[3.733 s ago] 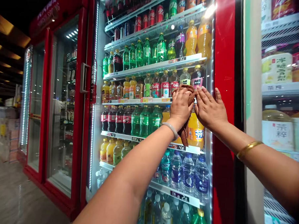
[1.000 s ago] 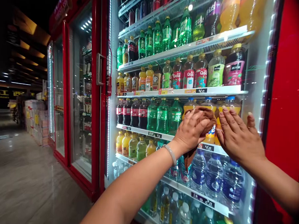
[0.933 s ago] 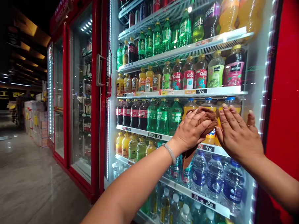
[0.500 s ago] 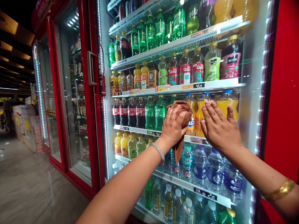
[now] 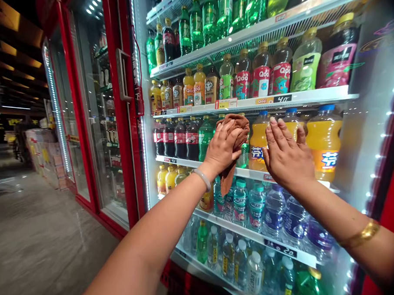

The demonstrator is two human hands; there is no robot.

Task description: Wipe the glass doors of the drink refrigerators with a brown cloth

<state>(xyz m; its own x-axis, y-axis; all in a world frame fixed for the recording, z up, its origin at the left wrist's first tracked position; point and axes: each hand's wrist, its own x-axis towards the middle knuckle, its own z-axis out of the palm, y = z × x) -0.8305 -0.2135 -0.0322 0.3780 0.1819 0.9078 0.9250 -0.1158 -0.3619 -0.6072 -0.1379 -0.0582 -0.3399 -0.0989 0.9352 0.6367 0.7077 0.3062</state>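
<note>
A bunched brown cloth (image 5: pixel 238 127) is under my left hand (image 5: pixel 223 144), whose fingers curl over it. One end of the cloth hangs down below the palm. It is held against the glass front of a lit drinks fridge (image 5: pixel 320 91). My right hand (image 5: pixel 288 153) lies flat with fingers stretched and thumb apart, apparently resting on the glass, holding nothing. Behind the right hand stand large orange soda bottles (image 5: pixel 324 146) with blue caps. Green soda bottles (image 5: pixel 206 135) and dark cola bottles (image 5: pixel 192 141) show left of the cloth.
Shelves of juice bottles (image 5: pixel 242 80), teal-labelled bottles (image 5: pixel 240 201) and water bottles (image 5: pixel 295 219) fill the fridge. On the left stands another red-framed glass door (image 5: pixel 100 113) with a metal handle (image 5: pixel 122 74). Stacked boxes (image 5: pixel 44 156) stand along the shiny floor (image 5: pixel 49 232).
The view has shifted nearer to the fridge and to the right. My left hand and the cloth have moved slightly left and up in view. The right hand stays flat and sits a little higher.
</note>
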